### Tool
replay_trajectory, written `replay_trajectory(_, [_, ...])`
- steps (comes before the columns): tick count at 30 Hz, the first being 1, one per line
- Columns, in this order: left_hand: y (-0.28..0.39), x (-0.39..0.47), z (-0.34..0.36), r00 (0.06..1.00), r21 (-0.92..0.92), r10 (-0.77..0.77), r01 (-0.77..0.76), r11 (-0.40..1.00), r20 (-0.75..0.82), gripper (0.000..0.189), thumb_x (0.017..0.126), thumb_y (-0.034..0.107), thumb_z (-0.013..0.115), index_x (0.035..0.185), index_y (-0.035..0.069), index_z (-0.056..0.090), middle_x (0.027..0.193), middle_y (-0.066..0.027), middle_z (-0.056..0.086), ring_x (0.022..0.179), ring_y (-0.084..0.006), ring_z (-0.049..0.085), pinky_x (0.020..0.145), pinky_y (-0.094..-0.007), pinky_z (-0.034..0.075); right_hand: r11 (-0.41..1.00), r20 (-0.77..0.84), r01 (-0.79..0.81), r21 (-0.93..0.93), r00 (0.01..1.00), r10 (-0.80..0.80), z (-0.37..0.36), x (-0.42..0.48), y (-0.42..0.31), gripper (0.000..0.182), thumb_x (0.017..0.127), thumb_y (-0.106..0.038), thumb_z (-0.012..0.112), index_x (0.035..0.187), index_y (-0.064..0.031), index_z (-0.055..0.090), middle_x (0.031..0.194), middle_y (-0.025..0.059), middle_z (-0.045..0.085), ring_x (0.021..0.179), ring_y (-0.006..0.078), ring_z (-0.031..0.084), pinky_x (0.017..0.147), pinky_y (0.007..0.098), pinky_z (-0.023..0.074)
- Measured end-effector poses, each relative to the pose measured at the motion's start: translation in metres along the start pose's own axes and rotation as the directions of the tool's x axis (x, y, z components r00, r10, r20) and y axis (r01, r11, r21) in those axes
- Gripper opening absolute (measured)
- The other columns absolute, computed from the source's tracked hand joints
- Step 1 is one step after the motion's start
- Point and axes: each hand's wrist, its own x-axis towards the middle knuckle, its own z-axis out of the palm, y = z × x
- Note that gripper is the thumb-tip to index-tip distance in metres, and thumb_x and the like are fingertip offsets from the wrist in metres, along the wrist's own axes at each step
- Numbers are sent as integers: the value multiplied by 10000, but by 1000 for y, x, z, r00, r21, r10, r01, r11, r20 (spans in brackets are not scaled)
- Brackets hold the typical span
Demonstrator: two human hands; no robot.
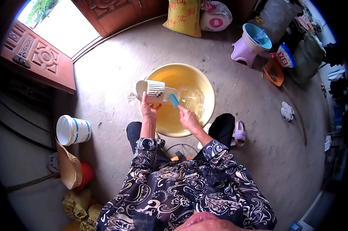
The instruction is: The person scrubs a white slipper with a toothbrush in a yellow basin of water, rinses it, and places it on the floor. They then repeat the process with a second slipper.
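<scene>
My left hand [148, 108] grips a pale slide sandal [155, 91] by its near side, above the left part of a yellow plastic basin [210, 92]. The sandal has a wide striped strap with a small dark ornament. In my right hand [189, 117] is a blue brush [174, 100], its head at the sandal's right end. Whether the bristles touch the sole is hard to tell. Water [192, 99] lies in the basin, with bright ripples on its right side. The basin stands on the floor between my knees.
A white bucket [73, 130] is at left, a straw hat [70, 167] below it. Lilac slippers [240, 134] lie by my right knee. White shoes [287, 111], an orange dustpan [273, 72] and a lilac stool [243, 50] bearing a blue basin [268, 43] are at right. Sacks [184, 18] stand ahead.
</scene>
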Motion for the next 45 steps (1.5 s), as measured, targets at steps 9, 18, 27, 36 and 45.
replay_trajectory(9, [3, 12, 25, 987, 217, 147, -130, 967, -61, 430, 932, 182, 577, 1339, 173, 438, 1291, -116, 533, 1140, -342, 563, 751, -652, 527, 953, -142, -270, 141, 947, 289, -12, 71, 78, 412, 964, -154, 474, 1366, -100, 547, 681, 126, 614, 521, 174, 539, 512, 360, 451])
replay_trajectory(18, [18, 9, -1, 992, 290, 100, -119, 950, 80, 301, 931, 68, 546, 1232, 82, 545, 1172, -124, 602, 1081, -276, 610, 802, -558, 574, 894, -138, 147, 424, 986, -96, -7, 43, -7, 325, 965, -113, 543, 1266, -25, 627, 787, 33, 646, 650, 126, 581, 621, 271, 482])
replay_trajectory(27, [30, 10, 19, 940, 517, 56, -234, 823, 337, 426, 795, -9, 615, 1215, 37, 560, 1129, -74, 635, 1007, -219, 622, 857, -353, 528, 981, -185, -196, 5, 964, 193, -26, 78, 94, 342, 973, -179, 491, 1283, -121, 625, 760, 105, 638, 626, 180, 591, 554, 354, 475])
replay_trajectory(36, [57, -12, 6, 911, 704, -4, -316, 636, 412, 461, 763, 4, 649, 1215, 71, 584, 1125, -84, 634, 1045, -190, 604, 907, -350, 501, 723, 185, -109, 682, 982, -27, -41, 28, -41, 352, 983, -148, 524, 1320, -81, 600, 663, 6, 568, 540, 95, 491, 524, 255, 433])
replay_trajectory(45, [69, -25, 34, 729, 726, -37, -673, 140, 684, 348, 785, 134, 757, 1116, 73, 669, 1259, -117, 586, 1217, -256, 542, 1030, -369, 437, 985, -161, -159, -59, 976, 148, -26, 64, 81, 332, 936, -182, 497, 1221, -111, 652, 931, 259, 665, 836, 390, 642, 724, 454, 512])
